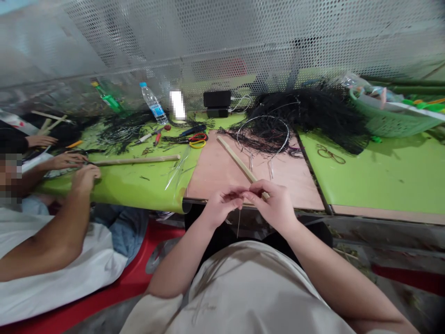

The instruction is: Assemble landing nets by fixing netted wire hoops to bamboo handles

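Green sheeting point(378, 174) either side of pinkish board point(215, 171). Black fibre heap point(309, 111) at back, against green plastic basket point(392, 123). Pale wooden stick point(236, 159) slanting over board, near end by right hand point(274, 202). Bent wire hoop point(288, 134) right of stick, partly over fibres. Left hand point(222, 206) and right at front edge, fingertips together, fingers curled. Thin strand point(238, 225) pinched in left, hanging down; right's grip, can't tell.
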The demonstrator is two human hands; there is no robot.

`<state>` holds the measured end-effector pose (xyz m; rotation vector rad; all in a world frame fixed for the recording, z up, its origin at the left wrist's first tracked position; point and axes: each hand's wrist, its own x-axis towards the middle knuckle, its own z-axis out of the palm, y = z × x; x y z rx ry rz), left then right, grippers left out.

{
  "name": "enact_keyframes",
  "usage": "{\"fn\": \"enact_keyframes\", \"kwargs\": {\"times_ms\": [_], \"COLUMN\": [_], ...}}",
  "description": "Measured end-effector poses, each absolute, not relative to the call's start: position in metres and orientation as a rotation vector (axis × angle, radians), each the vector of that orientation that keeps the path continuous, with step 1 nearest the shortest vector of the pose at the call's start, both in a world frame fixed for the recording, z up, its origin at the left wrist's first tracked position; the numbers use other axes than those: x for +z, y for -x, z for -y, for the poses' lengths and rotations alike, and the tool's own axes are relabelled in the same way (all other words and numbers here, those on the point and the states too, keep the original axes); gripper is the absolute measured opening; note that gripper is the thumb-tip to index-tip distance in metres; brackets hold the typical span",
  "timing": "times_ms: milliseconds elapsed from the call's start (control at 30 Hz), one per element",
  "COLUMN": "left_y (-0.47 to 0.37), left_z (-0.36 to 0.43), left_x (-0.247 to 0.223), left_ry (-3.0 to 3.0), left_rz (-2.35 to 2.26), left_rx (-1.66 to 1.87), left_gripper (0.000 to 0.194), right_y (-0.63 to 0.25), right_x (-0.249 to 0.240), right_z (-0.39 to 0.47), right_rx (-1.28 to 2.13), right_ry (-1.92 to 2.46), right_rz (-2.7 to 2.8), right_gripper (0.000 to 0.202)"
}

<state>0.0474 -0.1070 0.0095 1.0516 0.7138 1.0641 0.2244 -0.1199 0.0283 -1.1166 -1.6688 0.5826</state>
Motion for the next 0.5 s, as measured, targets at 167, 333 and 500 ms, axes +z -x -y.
{"fn": "enact_keyframes", "kwargs": {"times_ms": [167, 333, 500], "left_y": [-0.044, -0.047, -0.050], "left_z": [0.108, 0.115, 0.118], "left_x": [0.004, 0.006, 0.005], "left_ry": [-1.012, -0.967, -0.961], "left_rz": [-0.772, -0.807, -0.771], "left_rx": [1.160, 1.194, 1.306], "left_gripper": [0.035, 0.038, 0.028], "right_y": [-0.220, -0.216, -0.213], "right_x": [0.034, 0.030, 0.024], "right_z": [0.138, 0.144, 0.145], "right_rx": [0.159, 0.063, 0.074], "right_ry": [1.050, 1.033, 0.990], "right_rz": [1.910, 1.963, 1.953], "right_gripper": [0.029, 0.043, 0.032]}}
